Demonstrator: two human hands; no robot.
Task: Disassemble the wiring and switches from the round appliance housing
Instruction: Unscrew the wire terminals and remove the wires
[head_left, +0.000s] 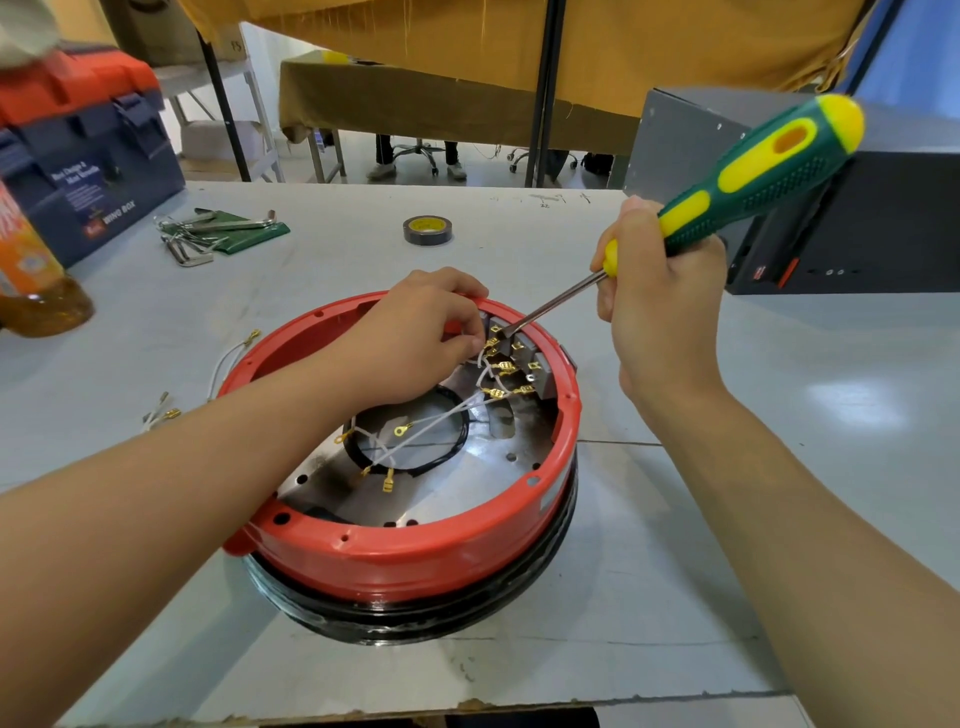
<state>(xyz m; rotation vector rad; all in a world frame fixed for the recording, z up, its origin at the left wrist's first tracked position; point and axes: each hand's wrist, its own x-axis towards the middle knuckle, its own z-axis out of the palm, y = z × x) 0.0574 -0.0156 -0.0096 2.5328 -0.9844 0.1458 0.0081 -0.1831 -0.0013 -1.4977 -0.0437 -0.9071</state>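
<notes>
The round appliance housing (415, 551) has a red rim over a black base and lies open side up on the table. Inside, white wires (441, 421) with brass terminals run over the metal plate to grey switches (524, 358) at the far right wall. My left hand (415, 338) reaches over the rim and pinches a wire terminal at the switches. My right hand (660, 301) grips a green and yellow screwdriver (753, 176). Its metal tip rests on the top switch terminals.
Loose white wires (228, 358) with brass ends lie left of the housing. Hex keys (208, 234) and a roll of tape (427, 230) lie further back. A blue and orange toolbox (88, 150) and an orange bottle (31, 275) stand left, a black box (841, 223) right.
</notes>
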